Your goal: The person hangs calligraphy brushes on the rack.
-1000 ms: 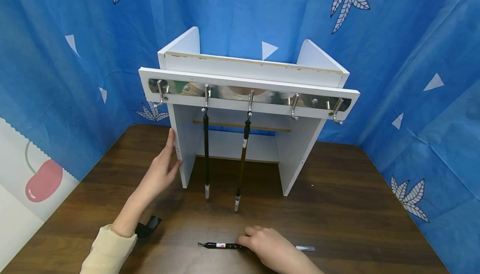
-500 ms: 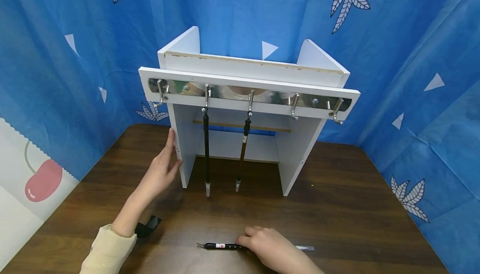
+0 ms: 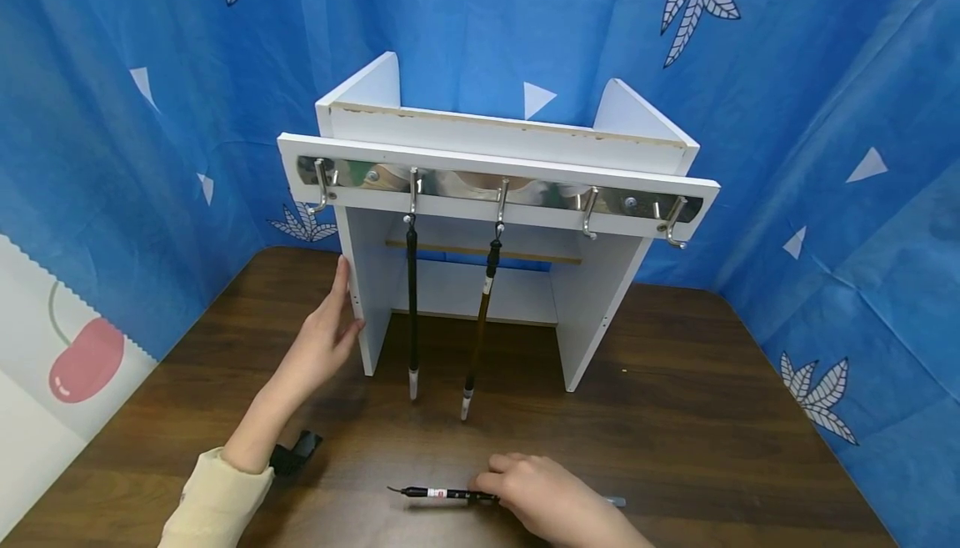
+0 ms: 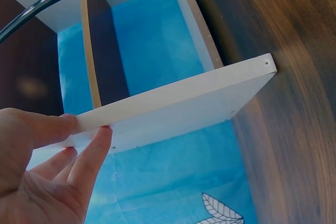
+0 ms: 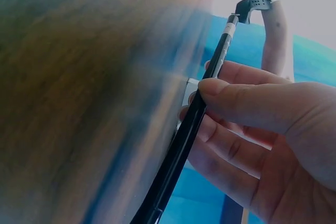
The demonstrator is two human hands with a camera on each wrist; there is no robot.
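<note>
A white rack (image 3: 487, 171) with a row of metal hooks stands on the table. My left hand (image 3: 321, 339) holds the front edge of its left side panel (image 4: 178, 98), thumb on one face and fingers on the other in the left wrist view. Low at the front, my right hand (image 3: 543, 494) pinches a black calligraphy brush (image 3: 431, 493) between thumb and fingers. That brush has a hanging loop at its left end and a clear cap at its right; the hand covers its middle. Two capped brushes, one black (image 3: 412, 306) and one brown (image 3: 482, 323), hang from hooks.
Behind and beside the brown wooden table (image 3: 675, 431) hangs a blue curtain (image 3: 465, 14) with leaf prints. The hook board juts forward above the hanging brushes. A black strap (image 3: 300, 452) shows at the left wrist.
The brush in my right hand has shifted slightly left and tilted, with a shadow now under its loop end. The brown hanging brush has swung on its hook. My left hand stays put.
</note>
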